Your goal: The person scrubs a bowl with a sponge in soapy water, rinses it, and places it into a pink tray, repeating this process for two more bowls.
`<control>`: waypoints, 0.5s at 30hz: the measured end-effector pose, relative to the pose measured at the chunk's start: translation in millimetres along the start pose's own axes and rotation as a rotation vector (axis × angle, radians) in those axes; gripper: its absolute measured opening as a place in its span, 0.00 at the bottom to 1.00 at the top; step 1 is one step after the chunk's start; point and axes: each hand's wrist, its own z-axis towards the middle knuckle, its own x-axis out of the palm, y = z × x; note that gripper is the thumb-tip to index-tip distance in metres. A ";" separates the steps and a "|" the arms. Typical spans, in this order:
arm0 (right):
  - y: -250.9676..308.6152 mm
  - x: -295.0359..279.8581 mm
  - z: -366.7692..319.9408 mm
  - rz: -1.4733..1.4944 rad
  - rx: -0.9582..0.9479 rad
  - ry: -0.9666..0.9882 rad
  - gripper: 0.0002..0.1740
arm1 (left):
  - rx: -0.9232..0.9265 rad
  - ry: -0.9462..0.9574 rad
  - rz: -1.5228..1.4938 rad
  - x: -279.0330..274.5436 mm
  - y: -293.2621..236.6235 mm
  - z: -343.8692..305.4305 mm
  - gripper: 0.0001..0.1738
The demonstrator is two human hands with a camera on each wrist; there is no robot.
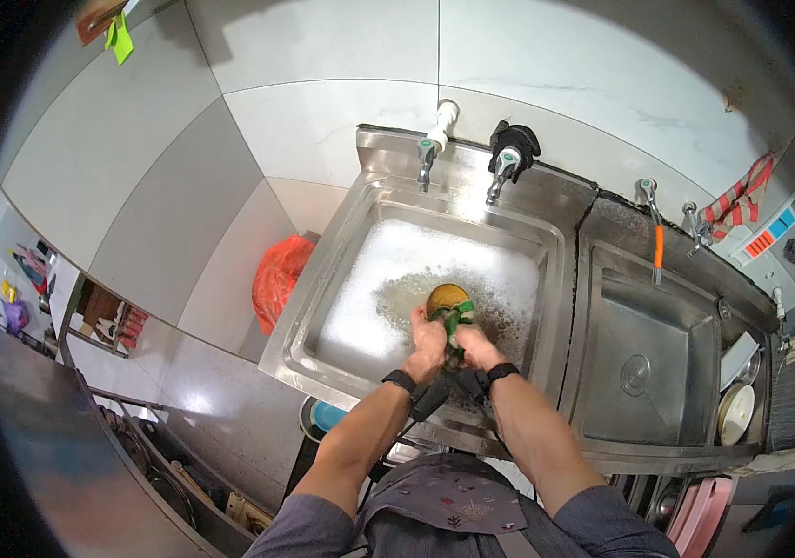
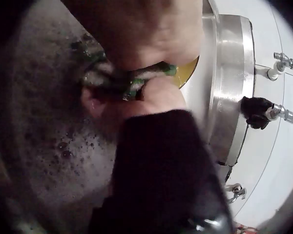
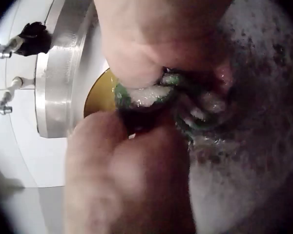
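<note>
Over the foamy water in the left sink, both hands are close together around a wet green-and-white cloth (image 1: 456, 323). The left hand (image 1: 429, 337) grips it from the left and the right hand (image 1: 478, 349) from the right. In the right wrist view, folds of the cloth (image 3: 149, 95) show between the hands, bunched and dripping. A round yellowish dish (image 1: 447, 298) lies just beyond the fingers, its rim (image 2: 188, 71) partly hidden behind the hands in the left wrist view. Most fingertips are hidden under the cloth and hands.
White suds fill much of the left sink (image 1: 287, 358). Two taps (image 1: 503, 177) stand at its back edge, one wrapped in black. To the right is a second sink (image 1: 639, 325) with bowls (image 1: 738, 414) at its side. A red plastic bag (image 1: 278, 279) sits left.
</note>
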 end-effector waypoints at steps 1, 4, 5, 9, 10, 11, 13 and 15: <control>-1.6 6.2 -7.5 0.183 0.040 0.054 0.17 | 0.001 0.004 0.000 0.9 1.3 3.6 0.29; -20.4 0.1 -3.8 -0.004 -0.568 0.227 0.14 | -0.102 -0.037 -0.090 2.6 20.1 26.8 0.27; -41.6 -2.1 25.3 -0.302 -1.175 0.325 0.13 | -0.095 -0.011 -0.167 1.8 29.6 32.7 0.27; -11.1 10.5 9.9 0.002 -0.056 -0.095 0.08 | -0.096 -0.074 0.019 -1.3 17.4 18.0 0.23; 2.3 10.5 -10.1 -0.073 -0.117 -0.219 0.10 | -0.096 -0.078 0.018 -5.2 17.5 19.2 0.23; 10.9 6.0 -10.6 -0.075 -0.116 -0.214 0.10 | -0.082 0.056 0.025 -11.9 17.4 20.9 0.23; 22.0 -14.7 -9.3 -0.864 -0.414 -0.268 0.13 | -0.069 0.189 0.038 -23.3 10.6 20.6 0.23; 34.8 -32.0 -19.1 -1.023 -0.558 -0.256 0.16 | -0.180 0.321 0.203 -27.3 -7.1 19.4 0.22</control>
